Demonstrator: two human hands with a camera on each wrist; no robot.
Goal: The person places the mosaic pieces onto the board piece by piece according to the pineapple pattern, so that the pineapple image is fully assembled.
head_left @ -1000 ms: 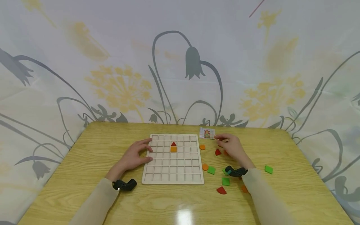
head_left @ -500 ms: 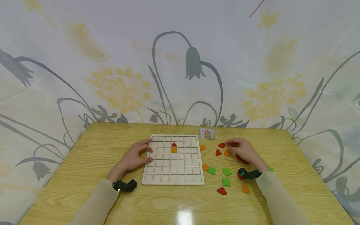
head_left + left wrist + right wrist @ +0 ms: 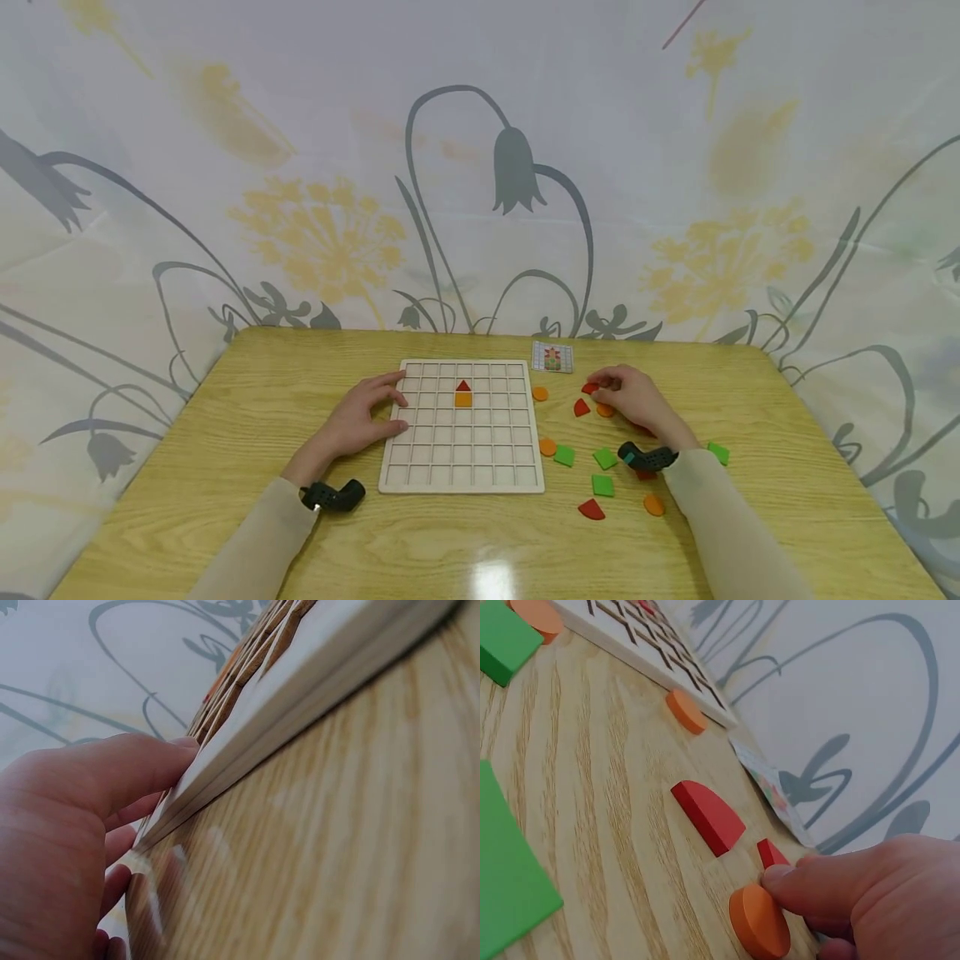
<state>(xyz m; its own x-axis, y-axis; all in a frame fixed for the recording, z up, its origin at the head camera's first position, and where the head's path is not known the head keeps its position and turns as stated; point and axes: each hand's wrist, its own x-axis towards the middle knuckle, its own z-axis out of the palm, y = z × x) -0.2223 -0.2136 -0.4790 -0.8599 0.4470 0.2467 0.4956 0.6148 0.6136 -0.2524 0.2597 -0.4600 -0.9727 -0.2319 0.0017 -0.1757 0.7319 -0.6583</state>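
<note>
My left hand (image 3: 365, 415) rests at the left edge of a white grid board (image 3: 450, 472), fingers spread with their tips on its rim. In the left wrist view the thumb (image 3: 142, 769) touches the board's edge (image 3: 247, 739). A red triangle (image 3: 463, 386) sits above an orange square (image 3: 463, 400) on the board. To the right of the board, my right hand (image 3: 633, 396) pinches a red quarter-circle tile (image 3: 589, 388) between thumb and finger. Its thumb hides much of that tile (image 3: 771, 853) in the right wrist view. An orange disc (image 3: 759, 921) lies right below the thumb.
A small pattern card (image 3: 552, 357) lies beyond the board's right corner. Scattered right of the board are green squares (image 3: 602, 485), orange discs (image 3: 654, 504) and red quarter-circle tiles (image 3: 592, 509). Another red quarter-circle (image 3: 709, 817) lies near the right hand. A patterned cloth (image 3: 337, 208) rises behind the table.
My right hand has moved from beside the pattern card, first back to the right, then left onto the red quarter-circle tile. My left hand stays on the board's edge.
</note>
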